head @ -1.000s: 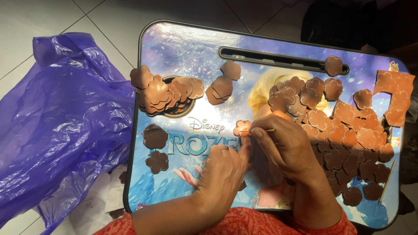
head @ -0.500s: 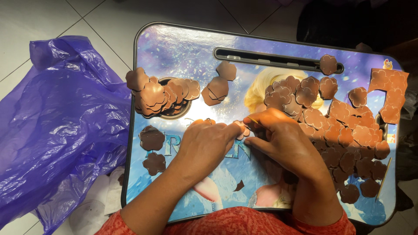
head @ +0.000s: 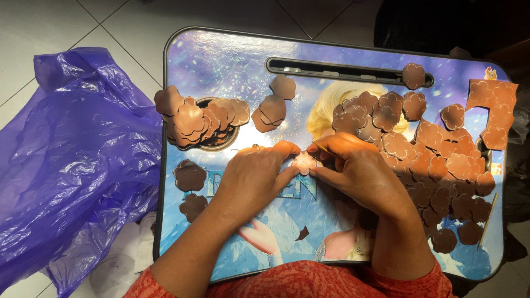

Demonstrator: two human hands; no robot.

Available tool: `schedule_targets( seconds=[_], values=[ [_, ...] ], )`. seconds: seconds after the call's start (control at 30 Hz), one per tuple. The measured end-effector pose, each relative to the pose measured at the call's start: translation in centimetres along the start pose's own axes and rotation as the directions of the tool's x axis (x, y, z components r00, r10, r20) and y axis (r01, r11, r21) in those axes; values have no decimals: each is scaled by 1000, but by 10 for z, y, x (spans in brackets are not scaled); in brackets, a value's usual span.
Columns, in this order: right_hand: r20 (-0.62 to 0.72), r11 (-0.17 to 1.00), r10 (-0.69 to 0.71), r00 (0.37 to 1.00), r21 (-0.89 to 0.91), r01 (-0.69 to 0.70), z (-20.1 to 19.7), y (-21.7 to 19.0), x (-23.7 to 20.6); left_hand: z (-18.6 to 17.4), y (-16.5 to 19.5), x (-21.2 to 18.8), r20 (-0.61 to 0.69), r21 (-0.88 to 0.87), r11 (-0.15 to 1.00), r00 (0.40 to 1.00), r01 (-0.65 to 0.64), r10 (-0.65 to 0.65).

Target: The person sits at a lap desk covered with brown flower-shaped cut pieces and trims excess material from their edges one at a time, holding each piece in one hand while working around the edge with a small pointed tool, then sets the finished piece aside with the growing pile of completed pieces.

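Small brown flower cutout (head: 304, 163) pinched between left hand (head: 256, 179) and right hand (head: 361, 174), both grips closed on it, just above lap table (head: 221, 60). Cutout piles either side.

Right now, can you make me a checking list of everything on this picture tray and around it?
Surface: blue picture lap tray with a dark slot along its top.
Job's things: small brown flower cutout pinched between both hands over the tray.
Clutter: stacked cutouts at left, spread cutouts at right, thin stick by the right edge.
Grippers: left hand and right hand meet at the flower.
Cables: nothing seen.
Surroundings: purple plastic bag on the white tiled floor.
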State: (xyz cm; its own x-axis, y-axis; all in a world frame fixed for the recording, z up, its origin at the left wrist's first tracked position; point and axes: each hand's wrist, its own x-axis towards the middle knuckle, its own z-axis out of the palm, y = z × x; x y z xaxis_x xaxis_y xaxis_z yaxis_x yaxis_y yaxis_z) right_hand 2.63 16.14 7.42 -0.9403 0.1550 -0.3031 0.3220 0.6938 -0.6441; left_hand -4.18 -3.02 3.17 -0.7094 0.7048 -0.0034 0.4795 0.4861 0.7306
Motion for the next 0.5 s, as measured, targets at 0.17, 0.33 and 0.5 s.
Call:
schedule_targets(
  seconds=[0.17,0.33,0.5],
  values=[
    [17,999,52,999,5,-52,-2,-2,1,-1,0,-1,5,-6,1000,1000,-19,19],
    [16,998,51,999,20,-51,-3,-2,1,-3,1,-1,23,-5,1000,1000,-9,9],
    [-12,997,-45,999,61,46,-4,1,1,-3,2,0,45,12,1000,999,8,-9]
  ],
)
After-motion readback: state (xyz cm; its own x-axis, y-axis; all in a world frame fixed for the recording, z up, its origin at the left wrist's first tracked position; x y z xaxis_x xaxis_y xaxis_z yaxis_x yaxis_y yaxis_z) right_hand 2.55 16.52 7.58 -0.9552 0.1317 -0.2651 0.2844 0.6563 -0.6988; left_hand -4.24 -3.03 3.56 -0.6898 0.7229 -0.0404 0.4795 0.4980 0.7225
